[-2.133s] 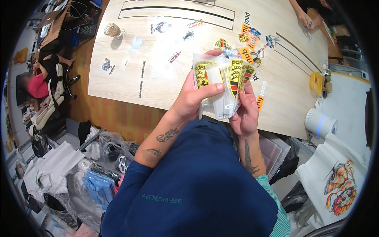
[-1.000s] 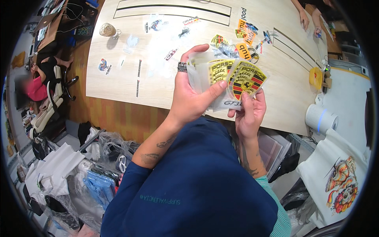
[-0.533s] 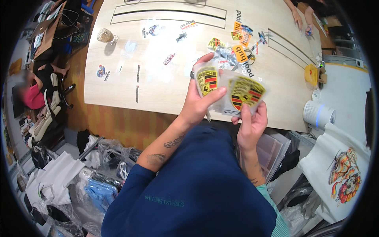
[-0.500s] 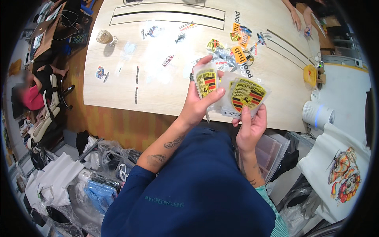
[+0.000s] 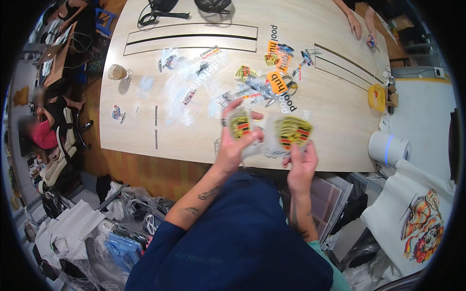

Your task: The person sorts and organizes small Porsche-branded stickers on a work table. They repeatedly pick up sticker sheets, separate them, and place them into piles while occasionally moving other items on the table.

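My left hand (image 5: 230, 151) is closed on a clear-backed shield decal (image 5: 241, 127) in yellow, red and black, its thumb across the front. To the right, my right hand (image 5: 302, 167) pinches a small stack of similar shield decals (image 5: 293, 132) by the lower edge, on translucent film. Both sets are held above the table's near edge, close together, and motion blurs them. Beyond my hands lies a loose pile of decals with orange and black pieces (image 5: 277, 83). Scissors (image 5: 291, 86) rest among them, partly covered.
The pale table (image 5: 194, 140) carries scattered film decals, a glass cup (image 5: 116, 72) and black cables (image 5: 165, 15). Another person's hand (image 5: 356, 28) rests at the far right. A yellow container (image 5: 376, 98) and white cylindrical device (image 5: 388, 148) stand on the right. Plastic-wrapped garments (image 5: 126, 237) lie lower left.
The view has shifted, showing more of the table's far side. My hands sit lower in the picture, and the right-hand decals have tilted, still held.
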Available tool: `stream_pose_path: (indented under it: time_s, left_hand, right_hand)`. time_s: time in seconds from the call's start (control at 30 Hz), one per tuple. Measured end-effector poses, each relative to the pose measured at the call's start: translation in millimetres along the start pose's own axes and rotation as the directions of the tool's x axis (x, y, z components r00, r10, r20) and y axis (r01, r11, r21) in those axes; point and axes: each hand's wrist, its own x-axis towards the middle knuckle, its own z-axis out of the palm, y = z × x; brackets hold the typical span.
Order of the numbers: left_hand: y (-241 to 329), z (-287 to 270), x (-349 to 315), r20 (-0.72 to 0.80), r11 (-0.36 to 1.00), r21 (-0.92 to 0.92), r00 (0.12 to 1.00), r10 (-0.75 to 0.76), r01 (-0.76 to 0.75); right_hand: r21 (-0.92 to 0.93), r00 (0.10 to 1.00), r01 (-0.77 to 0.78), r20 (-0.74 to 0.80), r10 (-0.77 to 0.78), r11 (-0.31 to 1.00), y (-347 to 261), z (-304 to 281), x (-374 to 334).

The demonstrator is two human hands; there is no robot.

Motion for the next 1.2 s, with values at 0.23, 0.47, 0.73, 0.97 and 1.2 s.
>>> stream_pose_path:
  time_s: [0.23,0.47,0.73,0.97,1.2]
  left_hand:
    - [2,-6,7,-0.175,1.0,0.03,0.984,0.014,-0.009]
    - [-8,-10,-4,-0.316,0.997,0.048,0.946,0.065,-0.052]
    - [-10,-19,-20,-0.5,0.99,0.117,0.857,0.127,-0.078]
    - [3,-30,-35,-0.655,0.986,0.134,0.737,0.165,-0.102]
    - [0,-58,-20,-0.674,0.993,0.096,0.73,0.114,-0.066]
  right_hand:
    - [0.152,0.925,0.073,-0.379,-0.011,0.986,53,-193,170]
    - [-0.635,0.732,-0.342,-0.642,-0.227,0.693,249,-280,238]
    - [-0.713,0.86,0.509,0.453,-0.237,0.482,147,23,293]
    - [-0.706,0.734,0.679,0.666,-0.137,0.201,206,60,265]
    - [-0.672,0.684,0.73,0.717,-0.135,0.124,217,43,228]
